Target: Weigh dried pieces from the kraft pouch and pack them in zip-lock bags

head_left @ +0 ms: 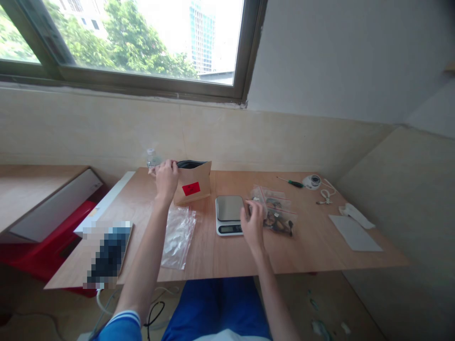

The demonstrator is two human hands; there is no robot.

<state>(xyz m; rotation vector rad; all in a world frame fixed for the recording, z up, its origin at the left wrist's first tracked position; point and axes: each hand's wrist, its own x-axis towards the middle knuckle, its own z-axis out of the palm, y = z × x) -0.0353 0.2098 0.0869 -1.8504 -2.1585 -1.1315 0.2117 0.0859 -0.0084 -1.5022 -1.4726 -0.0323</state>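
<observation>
Well, kraft bag (194, 185) bears red label (191, 189); writing illegible.

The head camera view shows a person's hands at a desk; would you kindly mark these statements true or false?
1. The left hand holds the top edge of a brown paper bag. True.
2. The right hand holds a small screwdriver. False: that hand is at a clear zip bag of dark pieces, and the screwdriver lies farther off.
3. The paper bag carries a red label. True.
4. The digital scale stands on the floor. False: it stands on the wooden table, between the two hands.
</observation>
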